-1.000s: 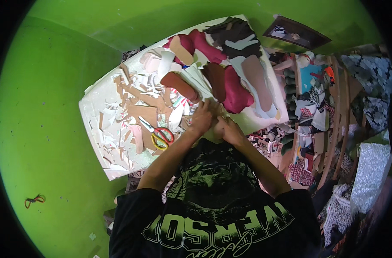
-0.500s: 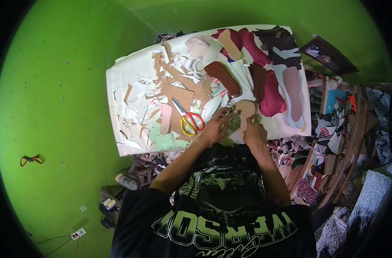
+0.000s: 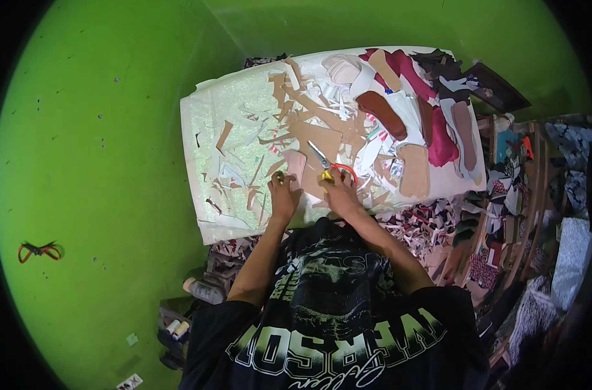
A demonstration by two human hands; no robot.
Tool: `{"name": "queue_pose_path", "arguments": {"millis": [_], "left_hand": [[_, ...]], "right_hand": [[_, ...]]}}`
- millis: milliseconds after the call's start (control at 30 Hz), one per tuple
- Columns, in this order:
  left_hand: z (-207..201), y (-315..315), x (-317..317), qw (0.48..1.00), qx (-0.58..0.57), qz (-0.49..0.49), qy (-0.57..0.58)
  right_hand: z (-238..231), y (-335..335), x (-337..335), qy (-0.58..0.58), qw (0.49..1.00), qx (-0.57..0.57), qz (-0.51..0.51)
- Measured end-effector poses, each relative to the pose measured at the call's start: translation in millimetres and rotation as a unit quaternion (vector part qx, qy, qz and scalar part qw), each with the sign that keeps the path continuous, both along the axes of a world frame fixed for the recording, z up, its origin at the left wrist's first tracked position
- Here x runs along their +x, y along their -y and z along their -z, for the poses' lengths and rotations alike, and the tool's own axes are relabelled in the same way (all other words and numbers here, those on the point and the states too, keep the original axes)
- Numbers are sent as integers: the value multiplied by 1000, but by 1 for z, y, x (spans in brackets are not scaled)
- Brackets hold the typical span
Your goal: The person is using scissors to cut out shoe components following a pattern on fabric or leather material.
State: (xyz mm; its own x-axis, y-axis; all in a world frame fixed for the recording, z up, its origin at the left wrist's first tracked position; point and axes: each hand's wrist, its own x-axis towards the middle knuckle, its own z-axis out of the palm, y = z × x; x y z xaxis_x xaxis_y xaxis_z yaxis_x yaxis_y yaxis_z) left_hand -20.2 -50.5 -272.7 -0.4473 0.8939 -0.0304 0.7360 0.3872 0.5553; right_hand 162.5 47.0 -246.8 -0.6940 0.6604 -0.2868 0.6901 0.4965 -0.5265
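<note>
**Scissors and a pink cut-out at the bench's near edge**

The left hand [image 3: 283,195] pinches the lower edge of a pale pink sole-shaped piece [image 3: 296,164] lying on the bench [image 3: 201,162] among cardboard scraps [image 3: 315,133]. Just to its right, the right hand [image 3: 340,193] grips the red-and-yellow scissors [image 3: 329,168], blades pointing away, beside the pink piece. Farther right lies a tan insole [image 3: 414,170].

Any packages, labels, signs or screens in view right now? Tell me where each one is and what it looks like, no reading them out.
Bottle: on the floor left of the person, lying down, greyish with a pale cap.
Small tubes: lower left on the floor, white and tan tips.
Flat white card: bottom edge, on green floor.
Dark framed panel: upper right beyond the table; whether it is a screen is unclear.
</note>
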Motion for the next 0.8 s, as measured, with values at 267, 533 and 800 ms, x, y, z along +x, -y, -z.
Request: {"name": "queue_pose_path", "arguments": {"millis": [267,533,800], "left_hand": [[28,-10,-47,897,39,-85,432],[-8,-12,-72,847,132,-231,461],[17,6,-90,851,28,-185,492]], "right_hand": [[3,23,-22,91,981,14,171],[-6,23,-37,-43,987,92,124],[-7,14,-81,26,988,30,-150]]}}
